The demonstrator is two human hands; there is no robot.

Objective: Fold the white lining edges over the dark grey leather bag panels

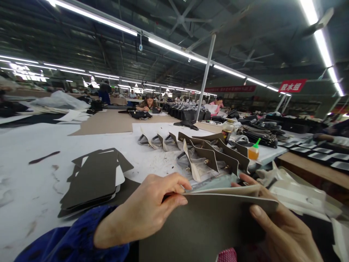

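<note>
Both my hands hold a dark olive-grey leather panel (201, 225) with a pale layer along its top edge, close in front of me. My left hand (147, 207) pinches that upper edge between thumb and fingers. At the other end, my right hand (283, 225) grips the panel, its thumb on the near face and its fingers behind. Left of my hands lies a stack of similar dark panels (92, 178). Just beyond my hands, several dark flaps with gold fittings (212, 153) stand in rows on the white table.
A dark flat stick (44, 157) lies on the white table top (24, 189). Behind the flaps stand a glass jar (228, 129) and an orange bottle with a green tip (253, 151). White sheets (300, 193) pile at right. A co-worker (148, 103) sits across the table.
</note>
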